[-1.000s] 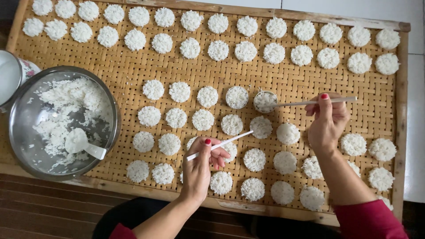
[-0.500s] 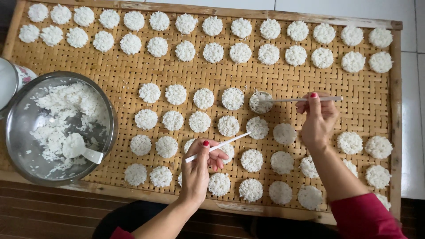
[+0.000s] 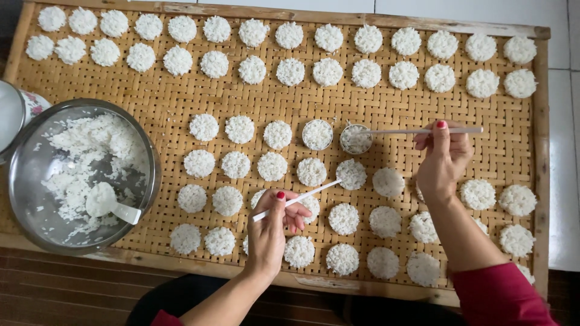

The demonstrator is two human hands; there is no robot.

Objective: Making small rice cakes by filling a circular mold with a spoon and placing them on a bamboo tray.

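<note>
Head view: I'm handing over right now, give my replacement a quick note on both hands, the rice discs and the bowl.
Left hand: grips a thin white stick, tip by a rice disc mid-tray.
Right hand: holds the long handle of a round ring mold, resting on the woven tray with rice inside.
A second filled ring sits just left of it.
Done: two full disc rows along the far edge, and several rows nearer.
Left: open mat between them; the metal bowl at left holds rice and a white spoon.
</note>
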